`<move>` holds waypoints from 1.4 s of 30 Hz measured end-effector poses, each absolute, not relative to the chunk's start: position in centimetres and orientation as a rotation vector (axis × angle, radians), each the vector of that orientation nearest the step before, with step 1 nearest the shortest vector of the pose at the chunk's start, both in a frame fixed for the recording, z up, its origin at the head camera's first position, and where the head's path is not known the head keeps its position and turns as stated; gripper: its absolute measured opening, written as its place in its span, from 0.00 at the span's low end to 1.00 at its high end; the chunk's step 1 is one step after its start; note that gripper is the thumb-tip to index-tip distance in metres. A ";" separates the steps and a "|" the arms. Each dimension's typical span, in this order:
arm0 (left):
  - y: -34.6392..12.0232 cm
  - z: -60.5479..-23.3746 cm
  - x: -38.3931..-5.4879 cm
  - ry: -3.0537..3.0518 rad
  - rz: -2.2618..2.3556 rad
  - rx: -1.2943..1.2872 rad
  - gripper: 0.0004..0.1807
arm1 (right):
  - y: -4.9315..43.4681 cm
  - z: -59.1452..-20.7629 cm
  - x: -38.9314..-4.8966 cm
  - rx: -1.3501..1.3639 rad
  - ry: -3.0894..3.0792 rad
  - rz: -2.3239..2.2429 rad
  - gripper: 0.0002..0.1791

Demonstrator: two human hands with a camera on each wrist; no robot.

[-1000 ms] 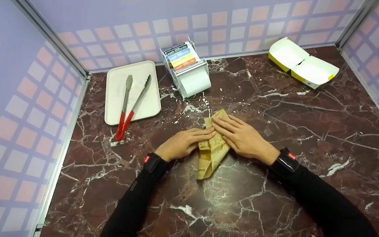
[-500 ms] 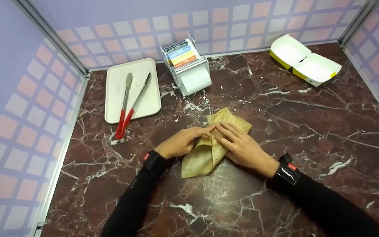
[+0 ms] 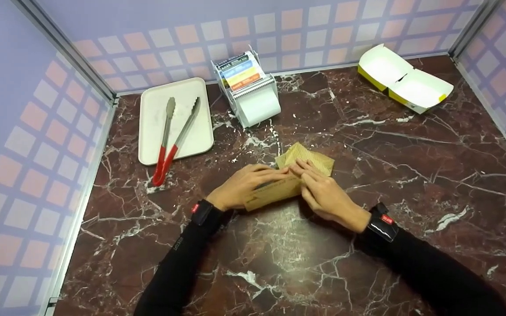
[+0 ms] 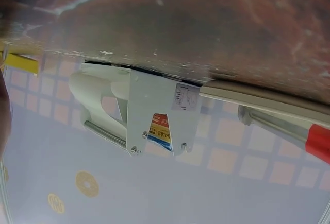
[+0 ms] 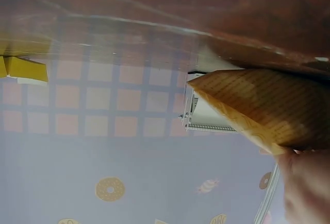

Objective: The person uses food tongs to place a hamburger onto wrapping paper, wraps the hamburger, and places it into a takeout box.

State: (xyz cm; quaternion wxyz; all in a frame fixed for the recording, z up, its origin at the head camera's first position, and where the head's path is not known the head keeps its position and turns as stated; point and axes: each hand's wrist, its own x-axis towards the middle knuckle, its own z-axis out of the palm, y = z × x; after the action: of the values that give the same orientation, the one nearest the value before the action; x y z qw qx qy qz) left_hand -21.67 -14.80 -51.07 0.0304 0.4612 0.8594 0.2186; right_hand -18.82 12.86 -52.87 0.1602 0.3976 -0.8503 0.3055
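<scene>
A tan printed sheet of wrapping paper (image 3: 277, 195) lies folded on the marble-patterned table between the two hands. Its near part is turned up into a straight band, while a pointed flap (image 3: 316, 162) spreads out at the far side. My left hand (image 3: 244, 184) holds the band's left part, fingers reaching across the top, thumb hidden. From the right, my right hand (image 3: 325, 193) grips the paper with bent fingers, its fingertips meeting the left ones. In the right wrist view a pointed paper corner (image 5: 258, 100) sticks out beyond the fingers. What the paper encloses is hidden.
At the back left is a white tray (image 3: 147, 118) with red-handled tongs (image 3: 160, 164) lying across it. A label dispenser (image 3: 246, 87) with a white roll stands by the rear wall. An unfolded white-and-yellow carton (image 3: 417, 90) sits back right.
The paper has been turned and its near part folded up into a band. Both hands stay around it; the right hand's fingers are more bent than before.
</scene>
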 end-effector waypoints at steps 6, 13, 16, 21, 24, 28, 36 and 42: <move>-14.9 -50.3 -20.9 2.557 0.605 1.372 0.54 | 12.8 -52.7 -18.4 1.002 -2.478 1.096 0.27; -14.2 -50.2 -21.2 2.584 0.666 1.306 0.48 | 12.8 -51.9 -18.4 0.910 -2.546 1.224 0.24; -13.2 -50.4 -21.6 2.700 0.795 1.191 0.24 | 13.0 -51.6 -18.7 0.955 -2.534 1.256 0.15; -10.9 -50.3 -22.4 2.743 1.105 1.074 0.18 | 13.4 -51.4 -19.0 1.069 -2.480 1.197 0.05; -9.7 -50.3 -22.8 2.738 1.237 1.035 0.19 | 13.5 -51.3 -19.2 1.089 -2.465 1.174 0.06; -8.6 -49.9 -23.7 2.783 1.273 1.107 0.18 | 13.6 -51.1 -19.4 1.120 -2.456 1.159 0.04; -6.4 -49.5 -25.7 2.801 1.180 1.042 0.13 | 13.5 -50.7 -19.8 1.098 -2.533 1.162 0.16; -5.2 -49.5 -26.7 2.765 1.265 0.868 0.09 | 14.0 -50.5 -19.8 0.974 -2.576 1.309 0.43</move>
State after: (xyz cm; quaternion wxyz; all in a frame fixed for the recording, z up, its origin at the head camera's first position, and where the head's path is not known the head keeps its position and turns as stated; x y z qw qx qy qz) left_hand -26.72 -5.25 -49.48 -0.0102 0.2746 0.8743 0.4001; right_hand -19.79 14.02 -50.46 0.0460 0.3191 -0.8440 0.4287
